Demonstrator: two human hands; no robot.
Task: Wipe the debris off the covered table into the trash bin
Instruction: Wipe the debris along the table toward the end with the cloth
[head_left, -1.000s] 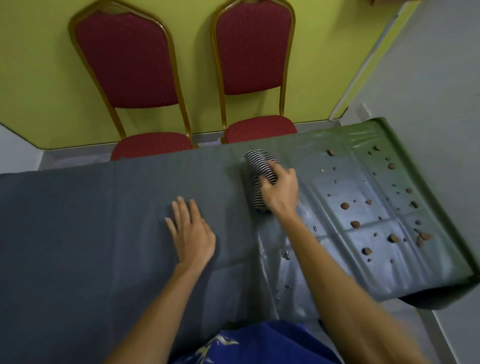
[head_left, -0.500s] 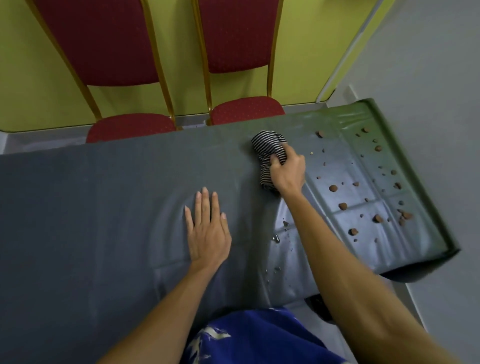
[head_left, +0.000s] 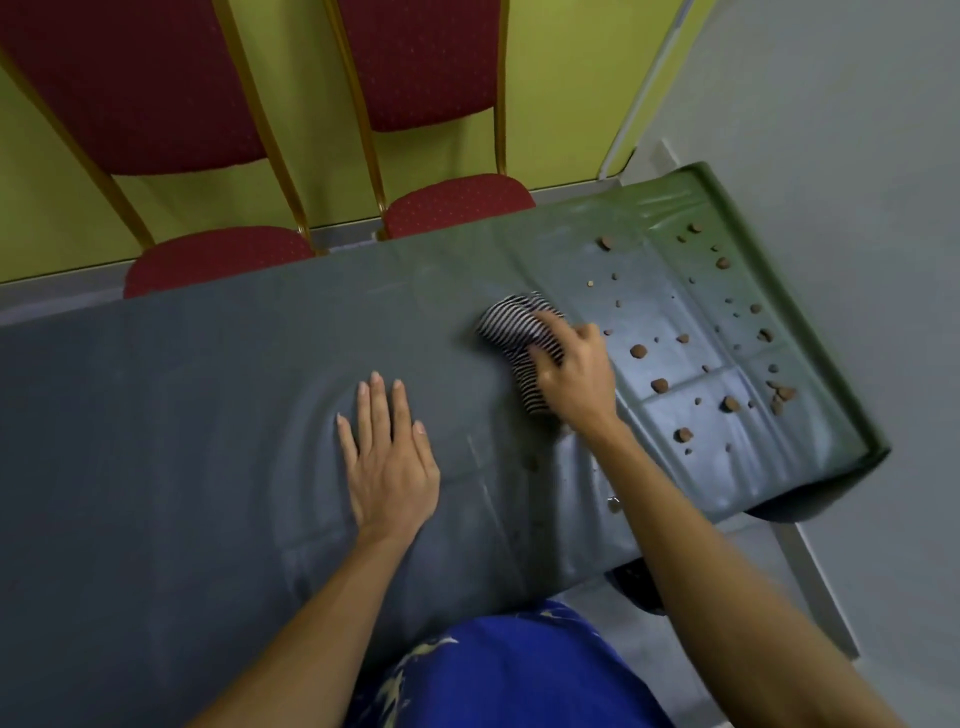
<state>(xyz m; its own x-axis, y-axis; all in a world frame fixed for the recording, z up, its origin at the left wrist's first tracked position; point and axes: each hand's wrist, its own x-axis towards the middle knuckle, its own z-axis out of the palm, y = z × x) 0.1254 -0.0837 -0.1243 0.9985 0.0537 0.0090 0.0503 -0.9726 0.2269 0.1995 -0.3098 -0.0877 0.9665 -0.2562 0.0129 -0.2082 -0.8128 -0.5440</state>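
Note:
A dark green plastic cover lies over the table (head_left: 208, 415). Several brown bits of debris (head_left: 660, 385) are scattered over its right end, up to the right edge. My right hand (head_left: 571, 379) is shut on a bunched black-and-white striped cloth (head_left: 511, 327), pressed on the cover just left of the debris. My left hand (head_left: 387, 457) lies flat on the cover with fingers spread, left of the cloth, holding nothing. A dark round thing, perhaps the trash bin (head_left: 636, 582), shows partly below the table's near edge, mostly hidden by my right arm.
Two red chairs (head_left: 457, 200) with gold frames stand behind the table's far edge, against a yellow-green wall. A grey wall (head_left: 857, 156) runs close along the table's right end. Some water drops (head_left: 614, 503) glint on the cover near my right forearm.
My right hand and the cloth have slid a little toward me, nearer the debris in the middle of the right end. My left hand stays flat on the cover.

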